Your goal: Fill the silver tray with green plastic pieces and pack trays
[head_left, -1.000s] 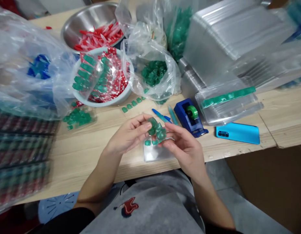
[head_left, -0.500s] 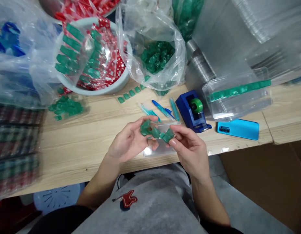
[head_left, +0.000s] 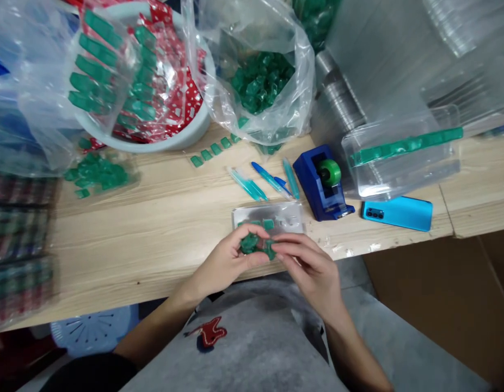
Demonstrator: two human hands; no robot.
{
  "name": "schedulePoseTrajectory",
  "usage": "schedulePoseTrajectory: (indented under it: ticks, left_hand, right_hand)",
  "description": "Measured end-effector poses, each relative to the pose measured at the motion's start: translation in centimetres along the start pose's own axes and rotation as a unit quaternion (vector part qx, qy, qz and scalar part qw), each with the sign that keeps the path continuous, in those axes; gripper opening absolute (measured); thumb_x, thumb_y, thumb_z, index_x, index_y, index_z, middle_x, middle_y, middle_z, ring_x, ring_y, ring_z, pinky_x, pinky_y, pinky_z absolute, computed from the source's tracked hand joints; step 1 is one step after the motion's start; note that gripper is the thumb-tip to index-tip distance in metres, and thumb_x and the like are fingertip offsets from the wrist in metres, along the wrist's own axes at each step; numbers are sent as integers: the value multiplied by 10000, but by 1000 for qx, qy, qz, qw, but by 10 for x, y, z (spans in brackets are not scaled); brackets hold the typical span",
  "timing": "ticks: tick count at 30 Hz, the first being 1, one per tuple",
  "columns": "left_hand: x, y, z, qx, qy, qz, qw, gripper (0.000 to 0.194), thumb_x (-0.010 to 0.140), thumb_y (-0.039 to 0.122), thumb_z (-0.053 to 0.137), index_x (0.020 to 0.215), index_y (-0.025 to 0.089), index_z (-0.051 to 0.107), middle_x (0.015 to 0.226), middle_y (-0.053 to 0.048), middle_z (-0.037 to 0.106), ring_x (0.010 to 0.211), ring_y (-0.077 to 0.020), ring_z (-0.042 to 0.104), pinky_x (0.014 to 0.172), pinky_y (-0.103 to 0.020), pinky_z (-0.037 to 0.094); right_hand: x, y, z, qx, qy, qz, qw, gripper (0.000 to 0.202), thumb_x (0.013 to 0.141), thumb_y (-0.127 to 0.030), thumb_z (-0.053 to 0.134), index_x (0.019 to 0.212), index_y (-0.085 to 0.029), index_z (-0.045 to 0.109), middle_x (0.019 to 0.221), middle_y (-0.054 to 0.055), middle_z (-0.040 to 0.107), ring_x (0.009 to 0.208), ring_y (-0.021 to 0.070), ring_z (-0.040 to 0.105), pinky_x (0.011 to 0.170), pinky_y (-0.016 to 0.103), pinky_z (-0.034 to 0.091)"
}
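Several translucent green plastic pieces [head_left: 249, 243] are cupped in my left hand [head_left: 221, 264], its thumb and fingers curled round them. My right hand [head_left: 313, 272] is closed too, its fingertips pinching a green plastic piece [head_left: 269, 249] that lies right beside the left thumb tip. Both hands meet above the front edge of the wooden table [head_left: 162, 228]. Just behind the fingers lies a shallow clear plastic case [head_left: 290, 212] with a few green pieces in a row inside. My hands cover its front part.
Pens [head_left: 270, 177] and a blue tape dispenser [head_left: 317, 185] lie behind the case; a blue phone [head_left: 399, 213] is to the right. Farther back are a clear bag [head_left: 303, 92] of green pieces, a pale basin [head_left: 154, 146] of packets, and stacked clear cases [head_left: 407, 169].
Both hands have come closer together and lower, towards my body. The row of green pieces in the clear case now shows behind them. The whole view has shifted slightly.
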State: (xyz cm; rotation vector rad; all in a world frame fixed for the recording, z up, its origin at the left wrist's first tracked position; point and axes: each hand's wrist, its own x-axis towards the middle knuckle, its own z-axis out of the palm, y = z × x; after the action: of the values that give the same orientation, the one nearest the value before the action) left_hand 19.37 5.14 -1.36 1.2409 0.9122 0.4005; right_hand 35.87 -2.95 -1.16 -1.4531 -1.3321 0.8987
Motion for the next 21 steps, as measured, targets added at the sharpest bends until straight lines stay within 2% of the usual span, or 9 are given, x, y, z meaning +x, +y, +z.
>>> schedulePoseTrajectory:
  ticks: [2, 5, 8, 11, 13, 16, 19, 21]
  left_hand:
    - [-5, -9, 3, 11, 4, -12, 1000, 157, 754, 261, 682, 896, 228, 623, 843, 9, 631, 766, -140, 588, 683, -253, 460]
    - [-11, -17, 9, 39, 25, 1, 999, 96, 776, 268, 678, 835, 225, 615, 826, 11, 619, 778, -146, 592, 696, -257, 469]
    - [-13, -17, 13, 73, 71, 67, 993, 68, 809, 238, 667, 801, 230, 600, 800, 16, 595, 762, -138, 581, 700, -252, 471]
    - [-11, -12, 13, 97, 96, 151, 979, 65, 829, 209, 664, 809, 243, 613, 822, 11, 595, 804, -138, 580, 717, -252, 472]
    - [-10, -8, 11, 94, 74, 169, 978, 58, 838, 207, 661, 831, 250, 623, 826, 12, 603, 803, -135, 586, 722, -256, 474]
    - [-10, -4, 8, 78, 20, 155, 985, 75, 862, 224, 639, 925, 264, 631, 854, 7, 644, 810, -139, 606, 751, -275, 481]
    - [-11, 0, 6, 82, 1, 151, 985, 106, 878, 230, 617, 978, 266, 618, 833, -3, 669, 820, -155, 617, 773, -306, 483]
    - [-12, 3, 5, 83, -4, 155, 984, 68, 875, 224, 614, 934, 257, 609, 789, 1, 657, 778, -153, 614, 738, -302, 485]
  right_hand:
    - [-10, 4, 1, -22, -18, 2, 1000, 285, 876, -148, 609, 1104, -304, 678, 1121, 44, 656, 1007, 172, 663, 767, 286, 597]
    - [-19, 9, 6, -72, -23, -40, 996, 372, 885, -135, 592, 1216, -304, 618, 1094, 52, 651, 990, 177, 667, 800, 300, 598]
    - [-19, 11, 10, -115, 4, -85, 990, 408, 891, -95, 570, 1252, -286, 586, 1031, 50, 669, 939, 165, 675, 800, 285, 596]
    - [-14, 9, 9, -114, 21, -102, 988, 340, 872, -105, 604, 1173, -261, 627, 999, 52, 689, 900, 167, 684, 772, 281, 598]
    - [-10, 6, 6, -71, 21, -69, 995, 236, 865, -154, 628, 1074, -257, 663, 955, 43, 707, 867, 171, 692, 733, 287, 601]
    - [-5, 2, 4, 68, 26, 52, 996, 98, 843, -303, 672, 920, -244, 680, 864, 24, 722, 754, 159, 702, 631, 270, 602]
    - [-2, 1, 6, 219, 10, 150, 964, 193, 785, -407, 719, 845, -232, 666, 758, -7, 717, 583, 129, 682, 535, 250, 591]
    - [0, 0, 9, 268, -2, 170, 948, 214, 759, -424, 739, 822, -236, 658, 726, -24, 707, 543, 118, 668, 510, 242, 585]
